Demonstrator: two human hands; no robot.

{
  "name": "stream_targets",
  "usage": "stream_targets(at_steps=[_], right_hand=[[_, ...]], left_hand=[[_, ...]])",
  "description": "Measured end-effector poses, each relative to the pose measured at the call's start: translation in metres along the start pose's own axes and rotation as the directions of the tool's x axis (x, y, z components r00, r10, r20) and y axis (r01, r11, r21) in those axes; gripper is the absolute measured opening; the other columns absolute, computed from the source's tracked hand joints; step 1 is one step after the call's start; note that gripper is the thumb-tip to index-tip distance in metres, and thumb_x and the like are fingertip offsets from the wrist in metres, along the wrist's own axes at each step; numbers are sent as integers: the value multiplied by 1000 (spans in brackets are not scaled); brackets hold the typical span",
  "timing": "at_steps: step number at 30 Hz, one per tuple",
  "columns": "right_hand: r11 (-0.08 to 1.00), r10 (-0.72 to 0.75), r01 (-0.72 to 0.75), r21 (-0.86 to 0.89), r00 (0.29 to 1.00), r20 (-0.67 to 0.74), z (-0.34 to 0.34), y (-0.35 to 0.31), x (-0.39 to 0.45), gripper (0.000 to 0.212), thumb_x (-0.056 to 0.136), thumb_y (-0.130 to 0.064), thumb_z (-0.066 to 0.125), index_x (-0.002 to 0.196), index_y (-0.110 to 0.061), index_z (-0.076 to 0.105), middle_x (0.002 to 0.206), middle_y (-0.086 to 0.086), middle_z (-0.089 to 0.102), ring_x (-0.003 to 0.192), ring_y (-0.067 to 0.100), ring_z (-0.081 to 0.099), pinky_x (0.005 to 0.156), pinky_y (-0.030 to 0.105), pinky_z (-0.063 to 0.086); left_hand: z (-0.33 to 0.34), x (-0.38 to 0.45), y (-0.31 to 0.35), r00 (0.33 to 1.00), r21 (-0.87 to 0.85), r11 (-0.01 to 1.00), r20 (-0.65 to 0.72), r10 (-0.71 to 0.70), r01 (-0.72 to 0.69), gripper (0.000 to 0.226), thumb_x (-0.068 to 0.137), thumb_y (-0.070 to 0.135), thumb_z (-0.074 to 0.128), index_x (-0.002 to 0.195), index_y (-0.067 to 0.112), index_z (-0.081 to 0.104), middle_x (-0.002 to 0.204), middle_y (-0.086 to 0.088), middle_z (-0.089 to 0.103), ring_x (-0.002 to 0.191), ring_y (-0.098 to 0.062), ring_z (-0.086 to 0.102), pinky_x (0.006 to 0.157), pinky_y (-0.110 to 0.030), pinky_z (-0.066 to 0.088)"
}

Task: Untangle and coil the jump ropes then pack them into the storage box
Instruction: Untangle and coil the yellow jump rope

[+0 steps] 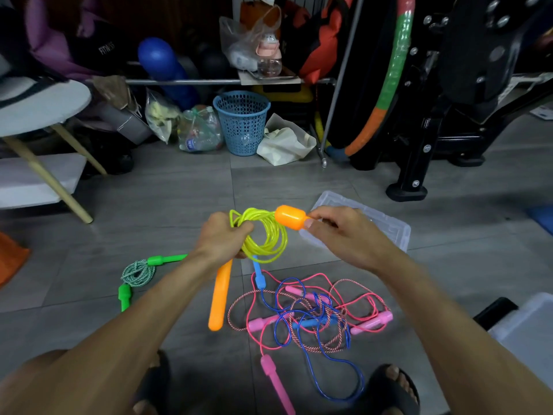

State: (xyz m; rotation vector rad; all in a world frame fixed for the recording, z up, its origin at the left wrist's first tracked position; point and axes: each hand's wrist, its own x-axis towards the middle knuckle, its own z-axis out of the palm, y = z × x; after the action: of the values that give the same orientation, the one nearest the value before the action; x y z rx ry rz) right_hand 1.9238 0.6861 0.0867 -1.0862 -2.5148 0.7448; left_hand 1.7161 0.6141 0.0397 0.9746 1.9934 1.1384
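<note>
Yellow rope [266, 235]: shiny see-thru plastic, smooth. Orange handle [289, 217]: smooth plastic w/ a soft shine. Green rope [138, 272]: woven string, rough, matt; its green handle [163, 259] is shiny plastic. Red-white rope [335, 327]: twisted cord, rough. Blue rope [344, 381] & pink rope [263, 345]: thin, smooth plastic. Box lid [386, 226]: clear plastic. Floor [149, 199]: grey tiles, matt. Basket [241, 122]: blue plastic w/ holes.
</note>
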Motion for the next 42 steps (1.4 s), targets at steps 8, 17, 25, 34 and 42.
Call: stream_targets(at_steps=[8,17,25,34,42], right_hand=[[833,-270,102,-544,933,-238,11,10,3,18,80,-28,60,97,-25,62,90,-6,67,83,25,61,81,40,32],[819,25,-202,-537,948,-317,-6,26,-3,17,90,-16,56,107,-14,59,98,7,63,93,33,60,105,65,22],[822,80,-239,-518,947,-310,-7,21,-6,15,92,-17,54,107,-13,57,96,6,63,91,33,61,108,64,19],[961,265,-274,35,878,-398,-9,25,-2,16,91,-20,58,107,-17,61,94,9,48,75,18,45,73,26,32],[562,476,-144,814,862,-176,19,1,4,10,92,-1,54,96,-6,61,62,2,55,47,5,48,50,22,42]], left_hand=[[7,-7,-4,969,186,968,211,130,-170,27,73,30,60,68,4,57,60,-16,60,54,-25,62,62,-46,58],[10,-7,2,996,-95,995,80,29,-22,15,84,8,60,72,-1,61,56,-10,51,48,-18,56,57,-33,58],[8,-1,1,991,-306,947,-56,-122,99,23,86,8,61,65,3,55,48,-6,44,38,-11,48,48,-30,57],[15,-7,9,999,-325,946,-34,-29,16,21,88,11,62,68,4,60,56,-8,51,49,-17,58,61,-38,60],[19,-43,33,897,-582,807,405,179,102,19,93,6,50,77,5,59,62,-2,63,54,-11,62,54,-27,55]])
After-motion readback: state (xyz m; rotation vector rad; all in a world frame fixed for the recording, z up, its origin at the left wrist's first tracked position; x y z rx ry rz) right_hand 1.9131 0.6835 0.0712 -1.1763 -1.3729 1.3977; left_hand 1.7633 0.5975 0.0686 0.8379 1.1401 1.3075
